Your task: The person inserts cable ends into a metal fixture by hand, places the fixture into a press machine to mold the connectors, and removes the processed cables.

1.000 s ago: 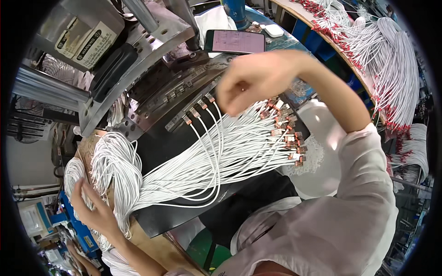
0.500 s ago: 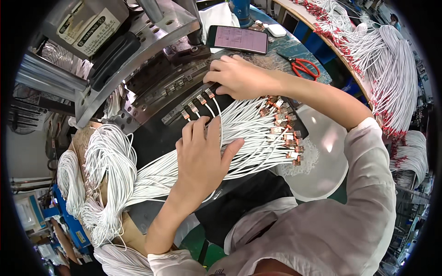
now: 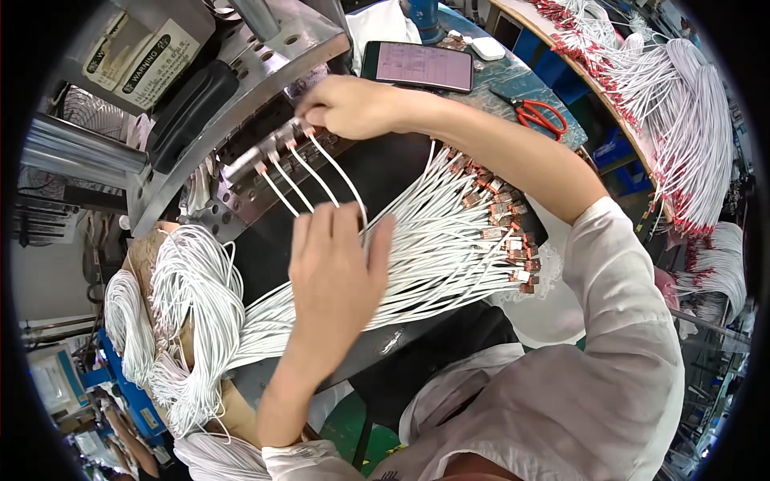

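White cables (image 3: 433, 248) lay fanned across the centre of the frame, their connectors (image 3: 513, 240) massed right of centre and their lengths gathered into a looped bundle (image 3: 192, 276) at left. Four of the cables ran up from the left hand to a slim metal strip (image 3: 269, 147) in the upper left, where their orange-marked ends sat in a row. The strip was close to the underside of a steel press (image 3: 297, 44).

The right hand (image 3: 349, 108) had its fingers curled in, apparently pinching the strip's right end. The left hand (image 3: 333, 260) lay over the four cables with its fingers side by side and the thumb spread away; blur hid whether they gripped or only rested there.

Each cable looked light, smooth and bendy, likely to sag or slide without support, though the whole bundle would probably have weighed and tangled more. The strip seemed stiff, best taken by its bare end, clear of the small connectors. The cables themselves seemed best steadied a little behind those ends, without tugging.
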Available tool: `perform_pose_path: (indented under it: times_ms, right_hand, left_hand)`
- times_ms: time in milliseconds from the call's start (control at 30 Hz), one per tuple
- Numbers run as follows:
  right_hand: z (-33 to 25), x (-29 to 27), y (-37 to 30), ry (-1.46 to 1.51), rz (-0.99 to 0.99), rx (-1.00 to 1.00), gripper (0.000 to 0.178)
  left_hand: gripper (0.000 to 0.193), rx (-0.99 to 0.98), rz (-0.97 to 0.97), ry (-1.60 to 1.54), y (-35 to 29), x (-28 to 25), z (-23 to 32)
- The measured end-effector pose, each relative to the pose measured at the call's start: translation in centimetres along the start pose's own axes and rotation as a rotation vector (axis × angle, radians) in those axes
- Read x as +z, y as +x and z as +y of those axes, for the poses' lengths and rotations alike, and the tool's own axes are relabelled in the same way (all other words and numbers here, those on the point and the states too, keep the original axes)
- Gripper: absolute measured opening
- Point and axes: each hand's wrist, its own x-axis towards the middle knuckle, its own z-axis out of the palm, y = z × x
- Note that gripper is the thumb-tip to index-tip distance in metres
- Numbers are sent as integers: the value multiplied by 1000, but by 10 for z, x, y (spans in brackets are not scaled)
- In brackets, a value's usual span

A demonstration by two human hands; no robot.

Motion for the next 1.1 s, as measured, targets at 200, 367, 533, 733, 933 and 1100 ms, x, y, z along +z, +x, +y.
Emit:
perform_pose_path:
  times_ms: [200, 367, 533, 733, 933, 1100]
  right_hand:
    - [21, -8, 68, 50, 198, -154, 23]
    - [48, -9, 88, -192, 216, -235, 27]
    - [58, 8, 104, 214, 336, -561, 28]
    - [60, 21, 114, -726, 505, -543, 31]
    - [80, 27, 109, 356, 337, -423, 30]
    - [53, 22, 110, -438, 444, -354, 32]
  left_hand:
    - [24, -133, 9, 43, 59, 8, -85]
    - [27, -174, -40, 180, 60, 13, -106]
    - [31, -284, -92, 139, 63, 17, -120]
    - [47, -205, 160, 311, 57, 31, -137]
    - [67, -270, 292, 490, 48, 40, -156]
    - [73, -476, 113, 373, 56, 16, -142]
